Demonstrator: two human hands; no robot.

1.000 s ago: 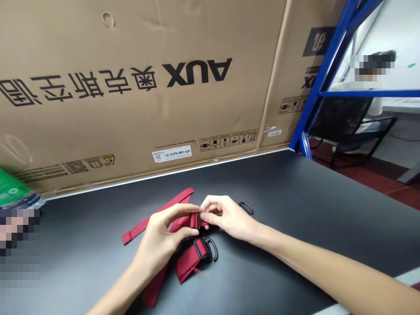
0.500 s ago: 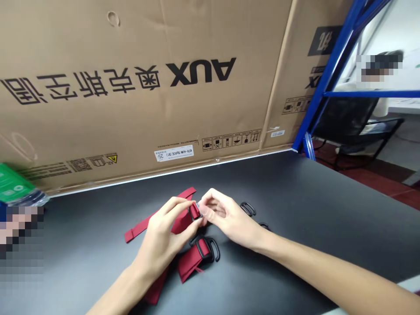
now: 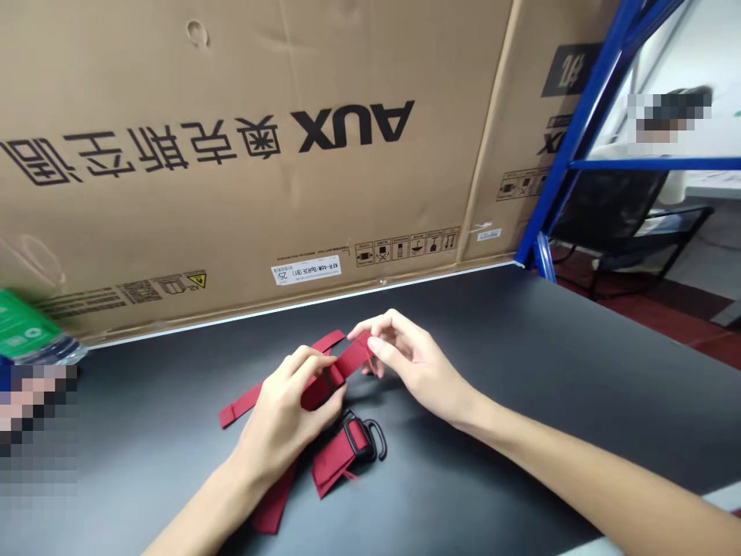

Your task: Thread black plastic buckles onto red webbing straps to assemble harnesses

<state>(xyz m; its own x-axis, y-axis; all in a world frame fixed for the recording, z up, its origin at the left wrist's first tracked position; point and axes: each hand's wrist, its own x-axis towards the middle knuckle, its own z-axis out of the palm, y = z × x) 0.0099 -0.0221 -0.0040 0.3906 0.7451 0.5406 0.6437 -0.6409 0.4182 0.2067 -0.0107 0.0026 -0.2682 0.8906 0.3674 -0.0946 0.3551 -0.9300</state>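
Note:
My left hand point(image 3: 295, 398) pinches a black slide buckle point(image 3: 332, 378) between thumb and fingers, with red webbing threaded through it. My right hand point(image 3: 405, 355) grips the end of that red strap point(image 3: 354, 356), which stretches up and right out of the buckle. A loose thread hangs by the right fingertips. Just below the hands lies another folded red strap point(image 3: 334, 462), fitted with a black buckle and open hook point(image 3: 370, 440). Lengths of red webbing extend behind and beneath my left hand, partly covered by it.
The black tabletop point(image 3: 521, 347) meets a large cardboard box point(image 3: 243, 208) along its back edge. A green-labelled package point(image 3: 28, 328) is at the left. To the right stand a blue metal frame point(image 3: 556, 185) and a chair point(image 3: 607, 208) with a seated person.
My right hand has moved up and slightly right, and a length of red strap now shows through the buckle. The loose black hooks at the right are now hidden behind that hand.

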